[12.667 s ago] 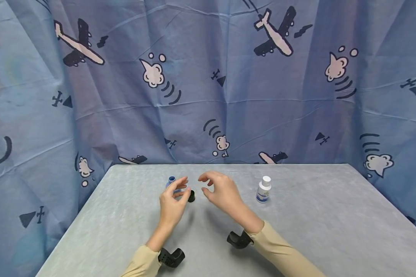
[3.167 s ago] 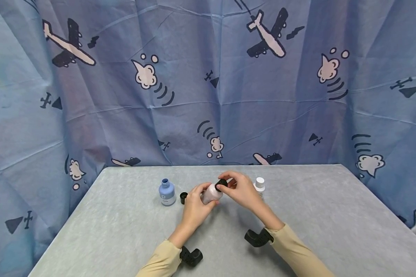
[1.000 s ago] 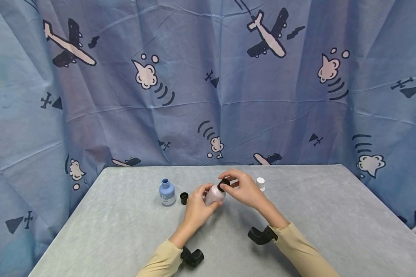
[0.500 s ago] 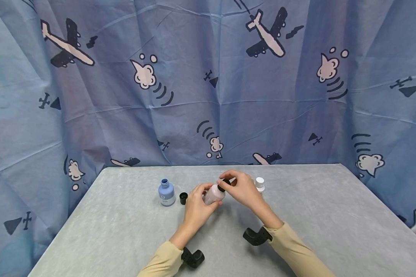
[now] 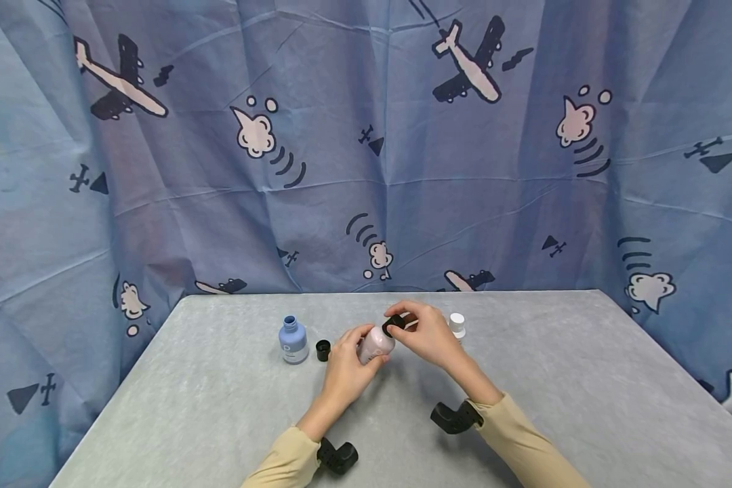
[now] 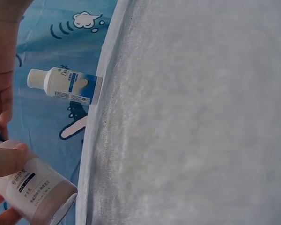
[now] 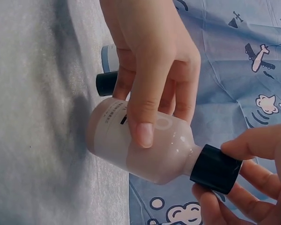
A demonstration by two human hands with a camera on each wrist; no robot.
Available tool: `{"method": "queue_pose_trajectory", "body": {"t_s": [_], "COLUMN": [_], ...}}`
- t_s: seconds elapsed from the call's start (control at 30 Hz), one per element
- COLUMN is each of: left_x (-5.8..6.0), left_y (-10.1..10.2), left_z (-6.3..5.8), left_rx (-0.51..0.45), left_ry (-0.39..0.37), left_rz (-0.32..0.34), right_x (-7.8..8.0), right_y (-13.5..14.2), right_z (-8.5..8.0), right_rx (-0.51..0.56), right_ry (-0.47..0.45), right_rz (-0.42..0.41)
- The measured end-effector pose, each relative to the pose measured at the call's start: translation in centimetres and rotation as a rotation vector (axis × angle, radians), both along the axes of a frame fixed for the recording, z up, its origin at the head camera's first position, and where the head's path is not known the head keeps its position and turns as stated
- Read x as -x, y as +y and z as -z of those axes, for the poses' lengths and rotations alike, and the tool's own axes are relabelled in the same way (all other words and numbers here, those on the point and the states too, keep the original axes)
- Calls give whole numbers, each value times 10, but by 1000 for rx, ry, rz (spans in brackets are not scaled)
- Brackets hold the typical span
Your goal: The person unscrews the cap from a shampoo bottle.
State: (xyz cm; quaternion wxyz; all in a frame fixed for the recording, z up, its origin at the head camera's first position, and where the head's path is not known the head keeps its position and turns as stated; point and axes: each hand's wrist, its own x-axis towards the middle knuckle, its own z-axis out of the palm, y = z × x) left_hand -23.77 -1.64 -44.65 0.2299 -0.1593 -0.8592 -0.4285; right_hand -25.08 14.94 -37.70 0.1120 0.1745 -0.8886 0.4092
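Observation:
My left hand (image 5: 344,369) grips a pale pink lotion bottle (image 5: 375,344) round its body, tilted with its neck to the right. In the right wrist view the left thumb lies along the bottle (image 7: 166,150), near its printed label. My right hand (image 5: 428,337) pinches the black screw cap (image 7: 216,169) at the bottle's neck between thumb and fingers. A short strip of pale neck shows below the cap; how tightly it sits I cannot tell. The bottle's base (image 6: 58,206) appears at lower left in the left wrist view.
Left of the hands stands an uncapped blue bottle (image 5: 293,344), with a loose black cap (image 5: 323,350) beside it. A white bottle (image 6: 70,85) with a white cap stands behind my right hand. The grey table (image 5: 177,420) ends at a patterned blue curtain (image 5: 317,224).
At 12.7 s ago both hands were without the pink bottle, near the blue one. By 3.2 s ago they held bottle and cap; since then the right fingers have shifted slightly round the cap.

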Motion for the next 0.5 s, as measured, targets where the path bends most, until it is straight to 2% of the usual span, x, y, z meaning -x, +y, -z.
{"method": "queue_pose_trajectory", "body": {"t_s": [0.2,0.5], "left_x": [0,-1], "left_y": [0,-2], "left_z": [0,1], "left_rx": [-6,-13], "left_ry": [-16,-8], "left_rz": [14,-10], "right_x": [-1,-2], "right_y": [2,4], "right_z": [-2,-3], "right_rx": [13,47], "right_ry": [21,23], "right_rz": [-35,-77]}}
